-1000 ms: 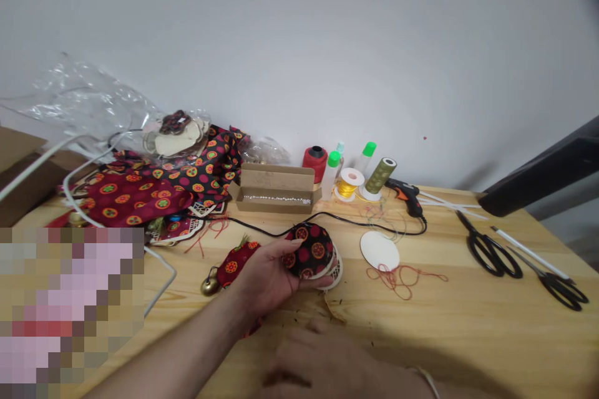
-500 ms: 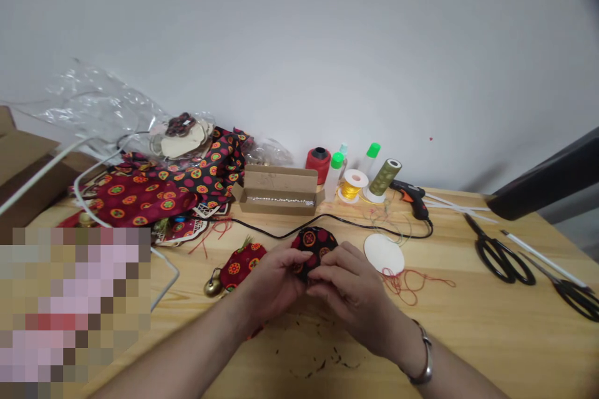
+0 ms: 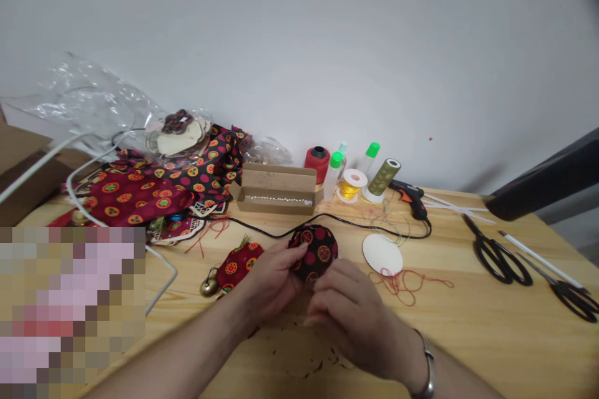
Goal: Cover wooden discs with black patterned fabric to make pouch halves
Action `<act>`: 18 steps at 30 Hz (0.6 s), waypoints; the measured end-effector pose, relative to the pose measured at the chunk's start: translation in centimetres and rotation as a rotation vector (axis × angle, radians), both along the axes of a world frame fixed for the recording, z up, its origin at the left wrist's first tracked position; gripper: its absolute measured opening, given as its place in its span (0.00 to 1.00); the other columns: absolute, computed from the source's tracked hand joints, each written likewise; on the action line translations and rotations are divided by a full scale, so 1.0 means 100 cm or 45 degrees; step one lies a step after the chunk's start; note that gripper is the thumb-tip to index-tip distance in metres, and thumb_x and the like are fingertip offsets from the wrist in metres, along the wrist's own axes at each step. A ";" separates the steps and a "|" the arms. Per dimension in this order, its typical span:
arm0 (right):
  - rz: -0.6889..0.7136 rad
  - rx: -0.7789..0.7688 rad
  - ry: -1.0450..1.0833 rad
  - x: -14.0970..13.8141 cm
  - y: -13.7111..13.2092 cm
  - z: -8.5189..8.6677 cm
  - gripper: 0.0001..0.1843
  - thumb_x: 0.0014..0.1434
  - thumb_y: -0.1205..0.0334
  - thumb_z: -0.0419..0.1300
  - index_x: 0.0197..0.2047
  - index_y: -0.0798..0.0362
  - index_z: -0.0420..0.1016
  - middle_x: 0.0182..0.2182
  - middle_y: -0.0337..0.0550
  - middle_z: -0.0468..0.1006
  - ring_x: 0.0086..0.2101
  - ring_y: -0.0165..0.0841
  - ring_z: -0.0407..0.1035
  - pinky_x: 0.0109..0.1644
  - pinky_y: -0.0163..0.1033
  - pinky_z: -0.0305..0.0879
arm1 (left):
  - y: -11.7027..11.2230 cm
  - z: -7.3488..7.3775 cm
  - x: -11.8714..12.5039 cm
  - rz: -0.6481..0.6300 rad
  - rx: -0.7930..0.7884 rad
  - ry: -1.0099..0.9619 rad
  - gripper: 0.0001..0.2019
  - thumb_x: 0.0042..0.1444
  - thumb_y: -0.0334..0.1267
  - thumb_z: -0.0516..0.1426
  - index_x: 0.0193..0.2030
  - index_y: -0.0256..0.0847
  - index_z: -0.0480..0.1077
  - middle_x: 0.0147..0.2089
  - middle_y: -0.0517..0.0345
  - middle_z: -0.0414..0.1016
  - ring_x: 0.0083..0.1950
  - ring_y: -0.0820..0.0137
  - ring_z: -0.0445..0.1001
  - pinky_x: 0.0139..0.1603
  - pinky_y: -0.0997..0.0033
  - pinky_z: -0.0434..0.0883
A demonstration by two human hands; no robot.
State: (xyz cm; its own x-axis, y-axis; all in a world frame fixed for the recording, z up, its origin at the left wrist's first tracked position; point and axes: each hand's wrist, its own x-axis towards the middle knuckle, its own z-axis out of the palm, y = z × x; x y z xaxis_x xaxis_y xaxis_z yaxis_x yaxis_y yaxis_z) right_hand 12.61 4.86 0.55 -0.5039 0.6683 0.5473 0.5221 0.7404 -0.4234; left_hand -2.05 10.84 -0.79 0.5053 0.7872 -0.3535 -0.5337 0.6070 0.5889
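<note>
My left hand (image 3: 276, 280) grips a round black fabric-covered piece (image 3: 322, 248) with red and orange flower prints, its thumb lying on the printed face. Close to the lower right edge of that piece, my right hand (image 3: 349, 308) has its fingers curled into a pinch; whatever is between the fingertips is hidden. Beyond my left wrist lies a dark red printed fabric piece (image 3: 238, 265) with a brass bell (image 3: 209, 287). Right of my hands is a white oval disc (image 3: 382, 255), with tangled red thread (image 3: 402, 287) beside it.
A small cardboard box (image 3: 276, 202) holds a white beaded strip. Behind stand red thread (image 3: 317, 166), yellow cord (image 3: 350, 187), olive thread (image 3: 384, 177) and capped bottles. A glue gun (image 3: 412, 196) and black-handled scissors (image 3: 498, 259) lie right. Printed cloth (image 3: 140, 196) is heaped left. Dark scraps dot the front.
My right hand has moved slightly down, away from the black fabric piece, so more of its printed face shows. My left hand keeps its hold.
</note>
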 end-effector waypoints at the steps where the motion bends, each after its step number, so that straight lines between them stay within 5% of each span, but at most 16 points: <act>1: 0.094 -0.021 -0.026 -0.003 -0.003 -0.001 0.09 0.64 0.64 0.55 0.31 0.53 0.69 0.28 0.40 0.73 0.31 0.30 0.62 0.36 0.37 0.60 | 0.000 0.000 0.000 0.000 -0.007 0.012 0.07 0.55 0.27 0.57 0.40 0.30 0.74 0.36 0.46 0.79 0.37 0.66 0.77 0.42 0.66 0.73; 5: 0.475 -0.125 -0.141 -0.012 -0.012 -0.013 0.22 0.65 0.56 0.52 0.19 0.51 0.63 0.19 0.33 0.68 0.25 0.27 0.60 0.30 0.34 0.58 | 0.001 0.001 -0.003 -0.037 -0.045 0.027 0.10 0.58 0.28 0.53 0.43 0.30 0.73 0.39 0.42 0.79 0.39 0.59 0.78 0.41 0.53 0.74; 8: 0.537 -0.179 -0.117 -0.011 -0.012 -0.017 0.22 0.65 0.56 0.51 0.19 0.51 0.64 0.18 0.33 0.67 0.25 0.27 0.61 0.29 0.34 0.58 | 0.001 0.001 -0.005 -0.060 -0.036 0.005 0.10 0.58 0.28 0.53 0.45 0.30 0.72 0.40 0.41 0.79 0.39 0.57 0.78 0.42 0.49 0.73; 14: -0.105 -0.041 0.131 0.001 0.002 -0.011 0.05 0.61 0.69 0.56 0.35 0.54 0.72 0.29 0.42 0.75 0.31 0.31 0.65 0.35 0.37 0.62 | 0.002 0.000 -0.003 -0.040 0.007 -0.066 0.08 0.55 0.27 0.57 0.40 0.30 0.75 0.37 0.46 0.80 0.37 0.66 0.77 0.43 0.68 0.72; 18: -0.259 -0.017 0.130 0.003 0.009 -0.014 0.03 0.61 0.66 0.58 0.38 0.53 0.73 0.31 0.43 0.74 0.33 0.33 0.66 0.36 0.38 0.65 | 0.001 0.001 -0.004 -0.075 0.062 -0.114 0.07 0.54 0.28 0.58 0.40 0.32 0.76 0.37 0.49 0.79 0.35 0.70 0.76 0.36 0.73 0.71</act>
